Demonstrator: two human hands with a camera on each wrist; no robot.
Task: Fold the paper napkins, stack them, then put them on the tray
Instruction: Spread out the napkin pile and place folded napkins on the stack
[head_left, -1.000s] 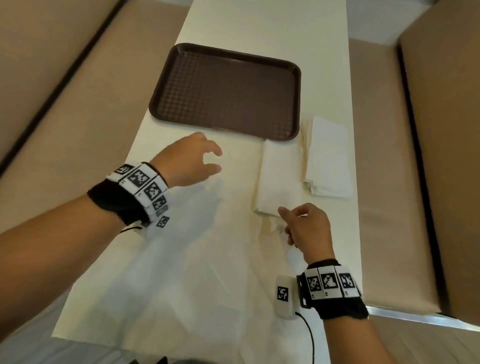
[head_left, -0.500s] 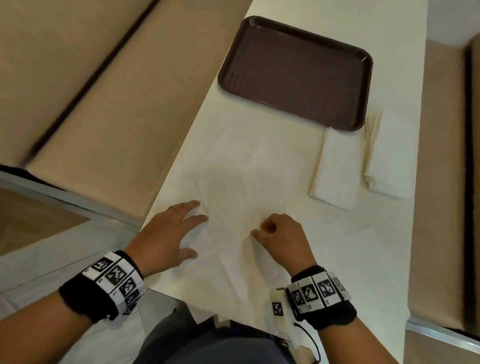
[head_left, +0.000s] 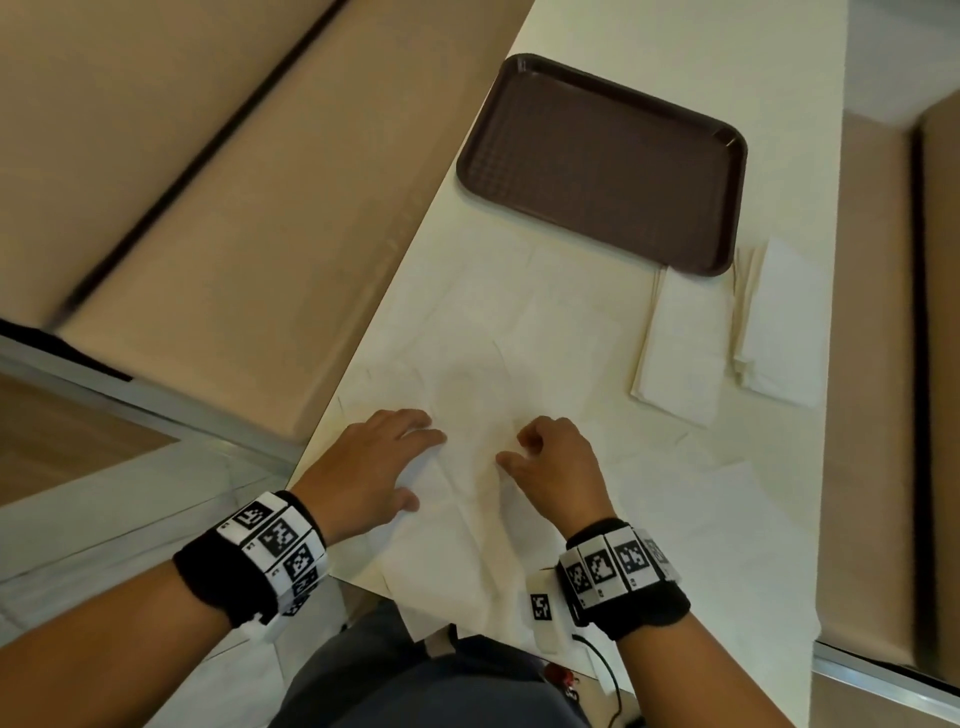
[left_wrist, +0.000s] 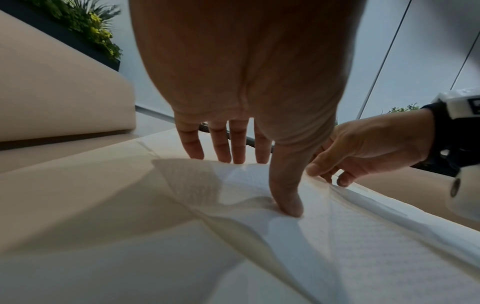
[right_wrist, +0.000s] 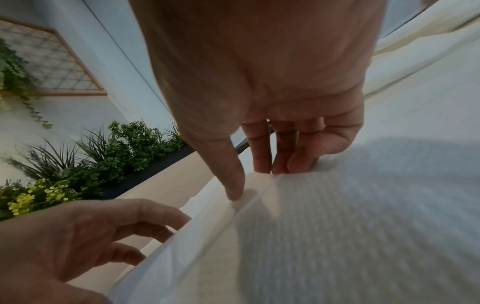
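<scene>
Head view shows both hands low on the pale surface (head_left: 675, 62), working an unfolded napkin (head_left: 483, 395) that lies spread at its near end. Left hand (head_left: 363, 467) rests flat on the napkin's left part, its grip wide with fingers straight and spread; the left wrist view shows its thumb tip pressing into the paper. Right hand (head_left: 556, 467) sits just beside it with a narrow grip, thumb and curled fingers pinching a raised ridge of the napkin, as the right wrist view confirms. Farther up, a brown tray (head_left: 519, 78) holds nothing. At the tray's near right corner lie a folded napkin (head_left: 680, 343) and, just beside it, a small stack of folded napkins (head_left: 779, 322), both on the surface.
</scene>
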